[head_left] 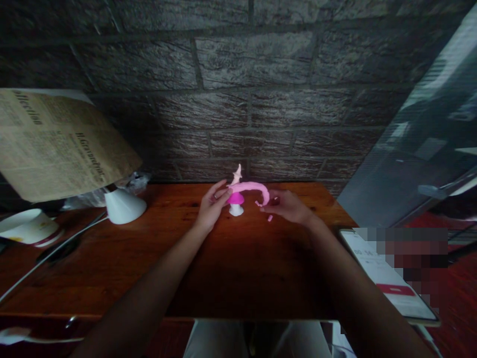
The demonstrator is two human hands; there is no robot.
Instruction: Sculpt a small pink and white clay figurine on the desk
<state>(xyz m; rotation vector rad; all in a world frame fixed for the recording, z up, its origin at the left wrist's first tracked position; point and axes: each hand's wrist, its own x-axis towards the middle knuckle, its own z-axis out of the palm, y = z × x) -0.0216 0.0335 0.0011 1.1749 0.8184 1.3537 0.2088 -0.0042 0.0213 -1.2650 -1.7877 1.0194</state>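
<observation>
Dark brick wall fills the whole back. Wooden table in front of me, running up to the wall. Glass panel slanting down on the right, past the table's end. My light trousers show under the near edge.

Lamp on the left: newspaper-print shade, tilted, on a white cone base. Crumpled clear plastic bag sits behind the base. Phone lies face up at the right edge, screen lit, partly behind my forearm. White cup at the far left, dark red band low on it. White cable runs from the lamp base to the left edge.

My left hand, mid-table toward the wall: thumb and fingers grasping the left end of the pink arc, right against the mushroom's cap. My right hand: fingers bent at the arc's drooping right end; can't tell whether they're pinching it or only touching.

Pink arc, smooth, bowed upward, spans between my hands. Mushroom under its left end: magenta cap, white stem, upright; can't tell if it bears on the table. Pale pink pointed piece rises above the cap, ridge partway up. Smallest: pink scrap lying on the table just below my right fingers.
</observation>
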